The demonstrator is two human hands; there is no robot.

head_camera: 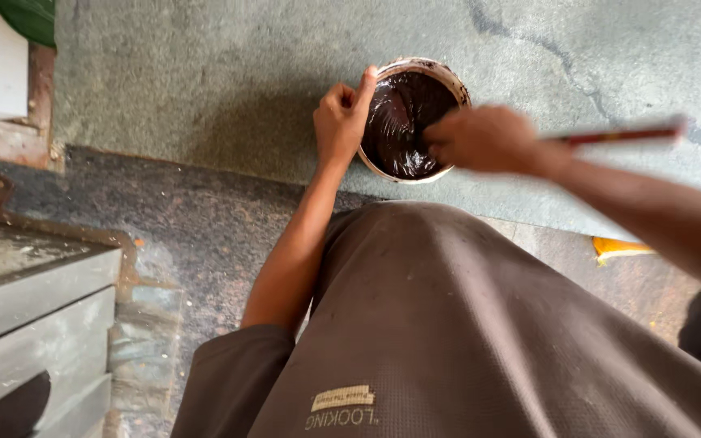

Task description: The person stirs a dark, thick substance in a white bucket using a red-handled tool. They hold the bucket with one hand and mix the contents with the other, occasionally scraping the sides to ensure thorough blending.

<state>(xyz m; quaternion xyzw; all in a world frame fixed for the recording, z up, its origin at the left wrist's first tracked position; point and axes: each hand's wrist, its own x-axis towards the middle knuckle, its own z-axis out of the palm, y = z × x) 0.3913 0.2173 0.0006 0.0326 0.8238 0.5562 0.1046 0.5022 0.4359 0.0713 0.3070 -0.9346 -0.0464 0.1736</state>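
A small round tub (412, 118) w/ a pale rim, full of glossy dark brown paste, is set on the grey-green stone floor (204, 89), just past the person's knee, upper centre of the view. The tub is gripped at its left edge by the left hand (342, 122): fingers curled closed against the outer wall, thumb laid up over the rim. The left forearm runs down from it toward the lap.

The right hand (484, 139) is held over the tub's right side, closed in a fist-like grip around a thin reddish-brown stick (622, 135). The stick's free end points out to the right; its other end goes into the paste, though the contact point is hidden by the hand. Hand and stick are motion-blurred, so the exact finger placement can't be told; prob. a full wrap rather than a pinch.

The foreground is filled by a brown garment (464, 324) stretched over the knee. At lower left a grey stepped ledge (34, 308) is seen, w/ dark speckled ground beside it. A yellow-orange scrap (618, 247) lies on the floor at right, well apart from the tub.
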